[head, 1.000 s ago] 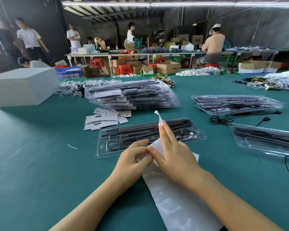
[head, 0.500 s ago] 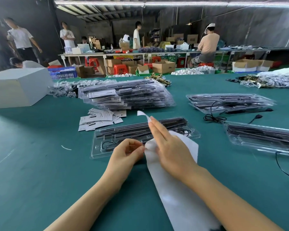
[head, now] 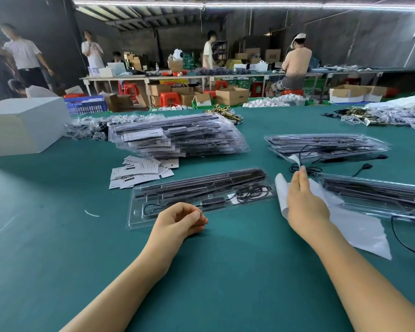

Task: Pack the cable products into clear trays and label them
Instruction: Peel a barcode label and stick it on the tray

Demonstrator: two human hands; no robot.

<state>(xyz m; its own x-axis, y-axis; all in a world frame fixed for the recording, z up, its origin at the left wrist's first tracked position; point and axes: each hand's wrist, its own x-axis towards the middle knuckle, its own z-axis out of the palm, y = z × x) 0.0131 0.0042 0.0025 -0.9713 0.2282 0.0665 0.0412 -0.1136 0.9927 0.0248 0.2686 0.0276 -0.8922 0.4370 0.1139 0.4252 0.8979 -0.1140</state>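
Labelling is in hand: the right hand (head: 306, 200) pinches a peeled sticker label (head: 295, 161), the left hand (head: 177, 221) rests loosely curled and empty at the near edge of the packed clear tray (head: 201, 195), which the label must next be pressed onto.

Clear tray (head: 139, 213) by the left hand (head: 177, 222) is looking like glossy thin plastic, glare on its rim. Backing sheet (head: 359, 232) under the right hand (head: 306, 204) is showing slick, shiny paper. Table (head: 46, 248) cover is reading as matt green cloth.
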